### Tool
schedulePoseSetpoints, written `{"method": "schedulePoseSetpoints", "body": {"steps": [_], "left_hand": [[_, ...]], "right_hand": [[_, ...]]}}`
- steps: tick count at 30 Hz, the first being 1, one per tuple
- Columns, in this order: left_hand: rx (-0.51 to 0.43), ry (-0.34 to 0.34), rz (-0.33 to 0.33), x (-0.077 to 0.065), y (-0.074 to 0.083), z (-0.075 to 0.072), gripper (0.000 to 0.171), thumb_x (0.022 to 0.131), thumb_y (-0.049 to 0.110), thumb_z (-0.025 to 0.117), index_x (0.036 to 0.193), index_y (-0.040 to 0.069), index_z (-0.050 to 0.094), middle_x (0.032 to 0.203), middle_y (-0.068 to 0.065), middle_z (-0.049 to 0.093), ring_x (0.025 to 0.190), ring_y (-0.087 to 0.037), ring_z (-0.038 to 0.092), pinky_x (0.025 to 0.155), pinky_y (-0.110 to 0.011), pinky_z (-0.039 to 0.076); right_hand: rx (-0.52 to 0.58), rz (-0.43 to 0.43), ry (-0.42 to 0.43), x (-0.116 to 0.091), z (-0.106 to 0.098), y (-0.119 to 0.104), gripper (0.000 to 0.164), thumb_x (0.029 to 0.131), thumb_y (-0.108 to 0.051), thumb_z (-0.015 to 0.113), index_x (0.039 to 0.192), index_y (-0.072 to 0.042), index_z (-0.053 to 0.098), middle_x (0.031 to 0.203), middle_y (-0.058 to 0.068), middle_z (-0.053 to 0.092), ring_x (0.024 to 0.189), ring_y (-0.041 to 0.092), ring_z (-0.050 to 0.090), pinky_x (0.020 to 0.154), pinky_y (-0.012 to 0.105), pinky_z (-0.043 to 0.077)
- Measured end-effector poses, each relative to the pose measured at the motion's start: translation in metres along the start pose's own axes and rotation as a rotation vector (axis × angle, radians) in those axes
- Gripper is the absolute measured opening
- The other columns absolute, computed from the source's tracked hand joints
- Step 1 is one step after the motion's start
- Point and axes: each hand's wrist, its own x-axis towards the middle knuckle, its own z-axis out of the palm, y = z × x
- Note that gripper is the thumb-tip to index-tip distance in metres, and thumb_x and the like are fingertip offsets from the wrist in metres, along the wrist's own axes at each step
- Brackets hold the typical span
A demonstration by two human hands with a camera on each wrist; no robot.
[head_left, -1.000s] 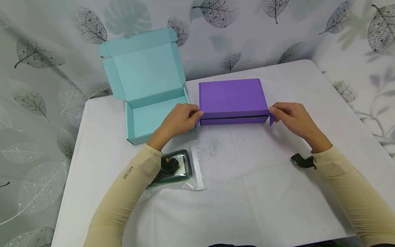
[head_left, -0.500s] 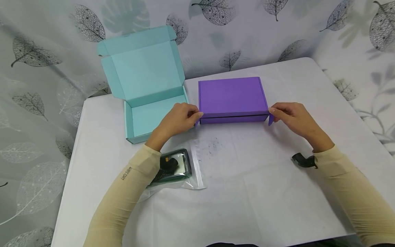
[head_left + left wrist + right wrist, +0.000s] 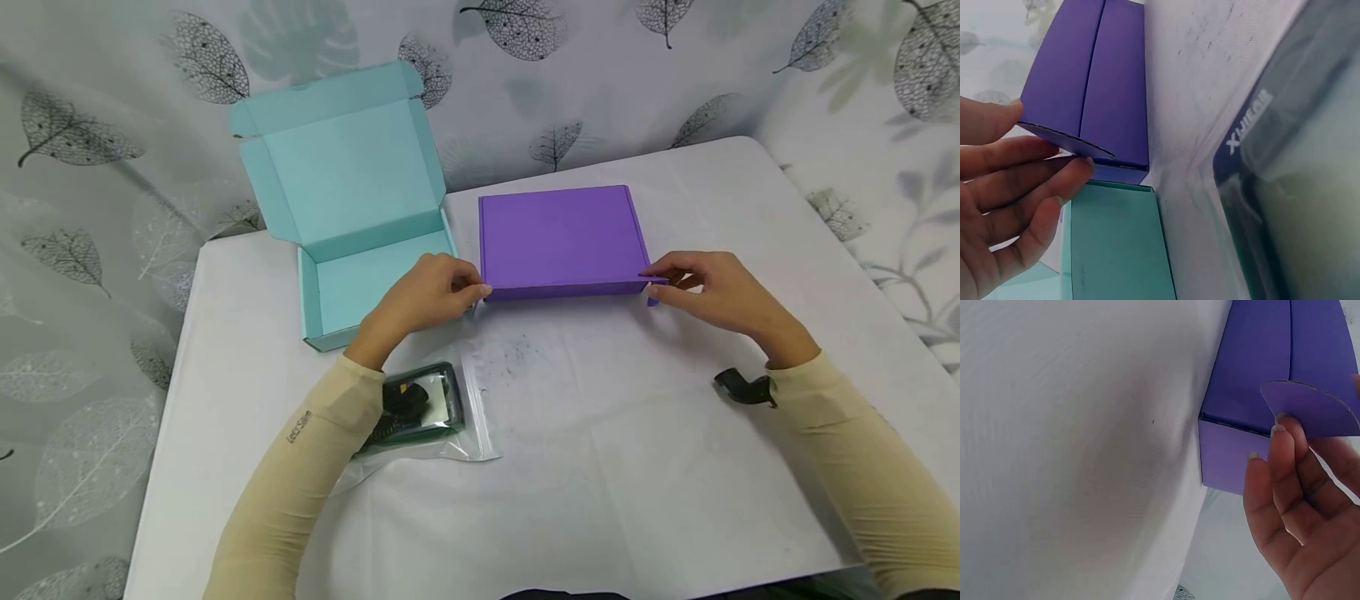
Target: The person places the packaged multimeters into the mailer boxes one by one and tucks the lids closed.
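A purple cardboard box (image 3: 562,237) lies on the table with its lid folded down over it. At its front left corner, my left hand (image 3: 431,292) pinches the lid's small side flap (image 3: 1063,139), thumb on one side and fingertips on the other. Opposite, my right hand (image 3: 712,292) pinches the right side flap (image 3: 1310,407), which sticks outward from the corner. A slit (image 3: 1290,344) runs along the front between lid and box wall. Left of the purple box stands a turquoise box (image 3: 352,167) with its lid raised and its inside bare; my left wrist overlaps it.
A clear zip bag (image 3: 476,425) with a dark rectangular case (image 3: 450,400) in it lies in front of the turquoise box, partly behind my left forearm. The white-covered table (image 3: 600,483) ends at a leaf-print curtain (image 3: 555,92). A black strap piece (image 3: 742,386) sits at my right cuff.
The front of the purple lid has come down, and its gap is no longer visible from above. The right flap has turned from hanging down to sticking outward. My left hand keeps its pinch.
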Motion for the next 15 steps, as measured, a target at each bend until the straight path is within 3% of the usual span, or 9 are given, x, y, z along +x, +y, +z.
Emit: {"method": "schedulePoseSetpoints", "body": {"steps": [5, 15], "left_hand": [[-0.019, -0.028, -0.015, -0.0010, 0.0015, 0.0006, 0.017, 0.092, 0.027, 0.059, 0.093, 0.012, 0.069, 0.080, -0.001, 0.068, 0.070, -0.008, 0.058, 0.065, -0.028, 0.046], [-0.009, -0.077, -0.068, -0.0024, 0.0061, 0.0025, 0.027, 0.088, 0.025, 0.064, 0.108, 0.006, 0.064, 0.094, 0.003, 0.067, 0.090, -0.007, 0.062, 0.079, -0.028, 0.047]], "right_hand": [[-0.029, -0.093, -0.012, -0.0011, 0.0008, 0.0052, 0.030, 0.078, -0.007, 0.074, 0.106, -0.012, 0.066, 0.089, -0.003, 0.066, 0.081, 0.007, 0.058, 0.068, 0.024, 0.049], [-0.069, -0.043, -0.024, -0.0029, 0.0060, 0.0042, 0.041, 0.073, -0.003, 0.076, 0.108, -0.010, 0.057, 0.088, -0.002, 0.060, 0.080, 0.009, 0.056, 0.069, 0.026, 0.049]]}}
